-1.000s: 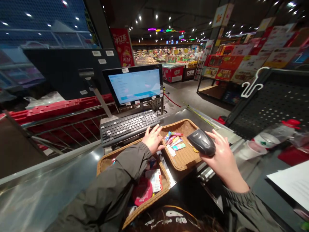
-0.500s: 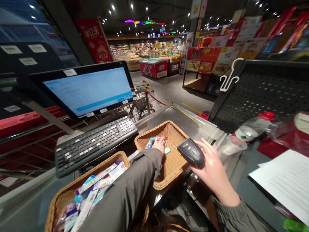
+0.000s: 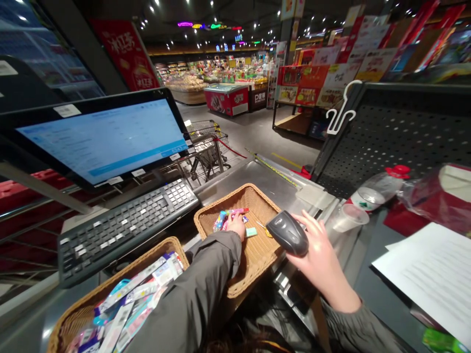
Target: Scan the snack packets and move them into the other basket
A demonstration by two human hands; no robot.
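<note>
In my right hand (image 3: 319,255) is a black barcode scanner (image 3: 287,231), the fingers wrapped round its grip and its head over the right side of a wicker basket (image 3: 253,274). My left hand (image 3: 237,225) is down inside that basket, its fingers curled onto a small pink packet (image 3: 231,214) among bright small packages (image 3: 221,221); the fingertips are partly hidden. Beside this hand, on the basket floor, lie a small green packet (image 3: 251,232) and a yellow-handled item (image 3: 268,233). My left sleeve passes over a second wicker basket (image 3: 62,323) of boxed and wrapped goods (image 3: 134,294).
A black keyboard (image 3: 128,225) and a lit monitor (image 3: 110,137) stand to the left. Right of the scanner are a plastic cup (image 3: 349,219), a red-capped bottle (image 3: 379,189) and printed paper (image 3: 430,279). A white hook (image 3: 342,110) hangs on the perforated panel (image 3: 408,132).
The view has shifted slightly, moving most things left in the picture. My left hand stays at the small packages, and the scanner remains in my right hand over the basket.
</note>
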